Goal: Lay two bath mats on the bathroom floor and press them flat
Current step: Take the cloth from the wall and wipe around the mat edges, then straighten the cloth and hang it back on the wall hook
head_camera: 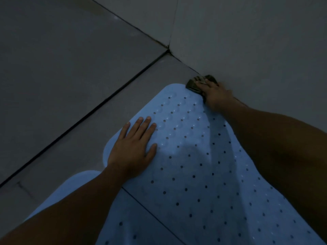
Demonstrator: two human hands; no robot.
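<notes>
View: head camera, looking down at a dim bathroom corner.
Left hand [131, 147]: flat, fingers straight and spread, palm down on the near-left part of the upper bath mat [194, 165], close to its rounded left edge.
Right hand [215, 94]: reaches to the far end of the same mat, resting over a small dark object [194, 83] at the mat's far corner by the wall; the fingers are partly hidden and blurred, so I cannot tell whether they press flat or hold it.
Upper bath mat: light blue, perforated with rows of small holes, lying lengthwise between the two hands and running back under the right forearm; a soft bulge shows just right of the left hand.
Second bath mat [85, 181]: same blue, below the left forearm, its rounded corner showing; the upper mat seems to overlap it.
Floor [79, 138]: grey tile with dark grout lines, left of the left hand.
Wall [247, 41]: grey tile, beyond the right hand.
Step in hand: judged as pressing the upper mat flat, both mats already down.
Next move calls for: flat palms worked across the bulge toward the edges, then over the nearer mat.
</notes>
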